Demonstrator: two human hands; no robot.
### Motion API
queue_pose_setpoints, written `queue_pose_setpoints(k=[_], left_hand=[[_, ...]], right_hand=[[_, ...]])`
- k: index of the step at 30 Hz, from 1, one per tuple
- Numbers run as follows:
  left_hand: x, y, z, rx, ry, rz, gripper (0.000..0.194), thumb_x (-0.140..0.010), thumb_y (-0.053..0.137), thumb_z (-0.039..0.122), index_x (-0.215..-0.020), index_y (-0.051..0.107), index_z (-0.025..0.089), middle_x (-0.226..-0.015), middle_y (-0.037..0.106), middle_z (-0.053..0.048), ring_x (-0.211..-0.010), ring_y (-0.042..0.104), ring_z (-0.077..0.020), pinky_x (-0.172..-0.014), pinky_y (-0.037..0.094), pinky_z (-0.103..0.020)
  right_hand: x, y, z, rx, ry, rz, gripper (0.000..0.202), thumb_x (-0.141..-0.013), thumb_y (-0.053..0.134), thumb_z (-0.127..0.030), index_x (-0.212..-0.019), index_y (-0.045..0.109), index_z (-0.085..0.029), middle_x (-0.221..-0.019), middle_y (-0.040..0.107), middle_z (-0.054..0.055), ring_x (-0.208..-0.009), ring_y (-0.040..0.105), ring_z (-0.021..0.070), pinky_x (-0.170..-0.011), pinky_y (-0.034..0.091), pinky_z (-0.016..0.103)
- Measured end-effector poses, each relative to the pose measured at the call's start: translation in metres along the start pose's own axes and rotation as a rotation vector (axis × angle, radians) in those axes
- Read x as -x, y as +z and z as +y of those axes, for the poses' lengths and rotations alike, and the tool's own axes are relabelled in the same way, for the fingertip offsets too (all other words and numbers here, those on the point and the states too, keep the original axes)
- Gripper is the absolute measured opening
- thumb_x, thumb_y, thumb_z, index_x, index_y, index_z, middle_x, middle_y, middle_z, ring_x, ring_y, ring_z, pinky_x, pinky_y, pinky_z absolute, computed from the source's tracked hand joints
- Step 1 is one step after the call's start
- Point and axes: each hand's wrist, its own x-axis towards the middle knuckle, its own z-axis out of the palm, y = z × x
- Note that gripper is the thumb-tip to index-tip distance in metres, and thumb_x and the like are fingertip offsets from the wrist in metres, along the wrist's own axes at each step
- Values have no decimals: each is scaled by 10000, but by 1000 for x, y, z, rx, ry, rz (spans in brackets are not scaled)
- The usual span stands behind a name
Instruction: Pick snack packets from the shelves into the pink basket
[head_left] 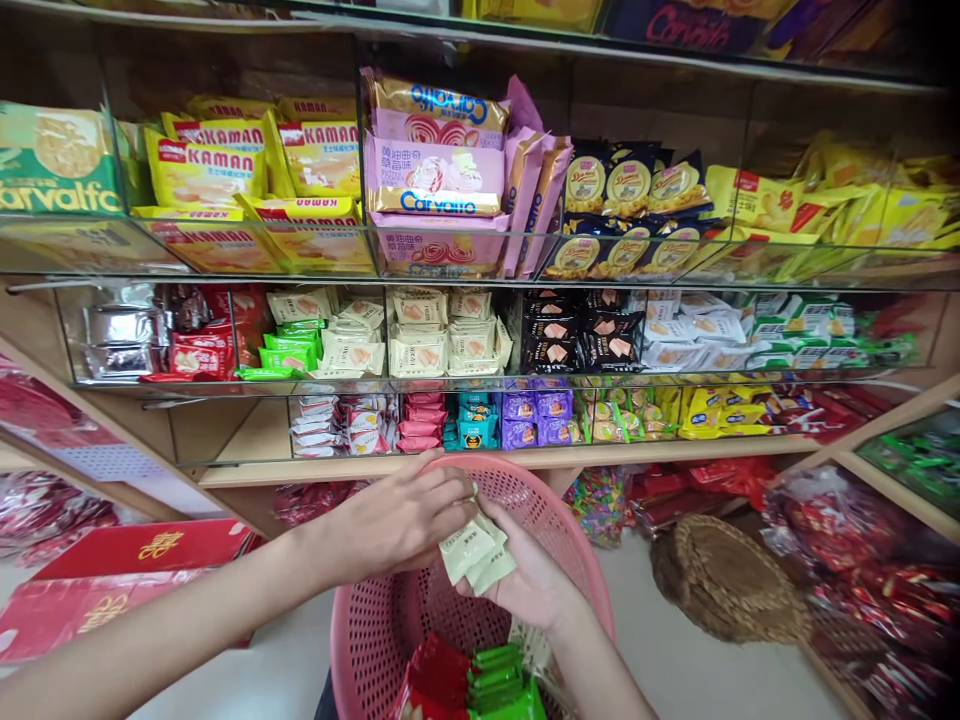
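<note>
Several small cream snack packets (476, 552) are bunched together above a pink perforated basket (351, 610). My right hand (536, 570) is closed around them from the right, its palm turned up. From the left, my left hand (401, 515) reaches over with curled fingers that grip the packets' upper end; its fingertips are partly hidden. Inside the basket lie red packets (435, 680) and green packets (501, 680), with more cream packets (531, 648) partly behind my right forearm.
Ahead, a shelf with clear dividers holds cream packets (420, 345), black packets (551, 335) and purple packets (536, 415). Larger purple biscuit packs (442, 170) stand higher. A red box (127, 580) sits at left, a brown woven basket (727, 580) on the floor at right.
</note>
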Motion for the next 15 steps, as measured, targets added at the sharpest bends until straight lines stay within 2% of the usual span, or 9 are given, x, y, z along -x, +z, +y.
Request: queue_pose_setpoints(k=[3,7,10,15], left_hand=[[-1,9,3,-60,39,17,317,-902,437,169,-1213,497,155,-1263,551,-119,-1218,461,-220,-1076,302,-417],[1,8,1,-20,49,56,366,-918,392,121,-1274,464,167,-1151,623,-108,-1122,534,-196,-996,393,-383],[8,-5,-7,48,8,30,377,-921,409,168,-1296,441,159,-1108,628,-113,-1086,543,-204,-970,414,-386],[33,-31,-30,113,-178,34,423,-914,432,230,-1333,389,181,-1215,548,-129,-1114,504,-228,-948,423,-399]], right_hand=[[2,3,-1,-25,23,52,304,-854,527,-419,-849,618,-129,-665,686,26,-582,638,141,-488,496,255],[1,1,1,-5,35,30,297,-846,543,-401,-824,616,-114,-678,688,42,-581,640,149,-485,504,262],[2,-2,1,8,35,5,324,-858,521,-414,-890,627,-109,-739,700,48,-616,647,145,-490,507,250],[6,0,-4,68,21,-20,453,-888,433,-479,-1101,599,-115,-916,707,72,-621,638,127,-493,496,233]])
